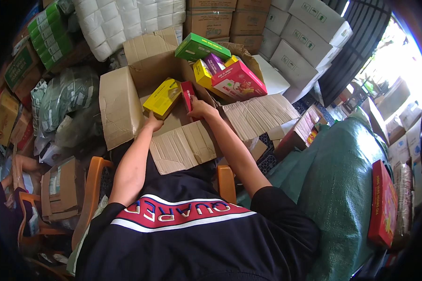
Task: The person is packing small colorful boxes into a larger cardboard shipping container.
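Observation:
An open cardboard carton (121, 105) with its flaps spread stands before me. Inside its left part, my left hand (154, 122) grips the near end of a yellow box (162, 98), which lies tilted. My right hand (202, 108) holds a narrow red box (187, 94) on edge beside the carton's right wall. Just to the right, a second carton (255, 65) is heaped with a green box (202, 48), a purple box (214, 64), yellow boxes (203, 74) and a large pink-red box (239, 81). The fingertips of both hands are partly hidden.
Stacked white cartons (295, 52) and brown cartons (209, 24) stand behind. Plastic bags (68, 98) crowd the left, near another person's arm (30, 164). Orange chair armrests (91, 186) flank me. A large green sack (341, 168) and a red box (382, 203) are on the right.

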`<state>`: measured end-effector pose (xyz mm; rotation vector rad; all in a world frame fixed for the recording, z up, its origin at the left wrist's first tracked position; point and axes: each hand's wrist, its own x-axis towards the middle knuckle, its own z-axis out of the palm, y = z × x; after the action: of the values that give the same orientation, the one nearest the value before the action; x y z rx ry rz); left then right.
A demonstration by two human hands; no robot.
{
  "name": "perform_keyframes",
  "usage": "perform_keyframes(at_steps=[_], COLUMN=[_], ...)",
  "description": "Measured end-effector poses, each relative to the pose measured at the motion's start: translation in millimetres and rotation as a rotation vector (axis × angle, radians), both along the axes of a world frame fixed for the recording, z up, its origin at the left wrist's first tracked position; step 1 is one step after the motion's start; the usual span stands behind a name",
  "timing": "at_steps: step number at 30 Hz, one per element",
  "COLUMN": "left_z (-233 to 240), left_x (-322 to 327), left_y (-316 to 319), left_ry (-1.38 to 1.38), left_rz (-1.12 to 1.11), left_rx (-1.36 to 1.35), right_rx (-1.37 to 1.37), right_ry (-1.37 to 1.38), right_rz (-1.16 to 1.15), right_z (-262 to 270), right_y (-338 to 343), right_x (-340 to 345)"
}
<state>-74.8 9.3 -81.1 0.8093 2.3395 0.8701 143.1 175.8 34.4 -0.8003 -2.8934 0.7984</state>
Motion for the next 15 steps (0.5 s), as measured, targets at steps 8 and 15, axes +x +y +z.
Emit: perform_keyframes(at_steps=[8, 15], left_z=[54.3, 54.8], left_x=[50.8, 40.9], left_y=[-4.6, 2.3], left_ry=[0.325, 0.287], left_rz=[-0.356, -0.315], left_rx=[-0.477, -0.444], right_rx=[-0.054, -0.068], right_ry=[-0.020, 0.007], right_rz=[0.001, -0.028], right_z=[-0.6, 3.0], right_y=[3.3, 0.4], right_x=[13.4, 9.1])
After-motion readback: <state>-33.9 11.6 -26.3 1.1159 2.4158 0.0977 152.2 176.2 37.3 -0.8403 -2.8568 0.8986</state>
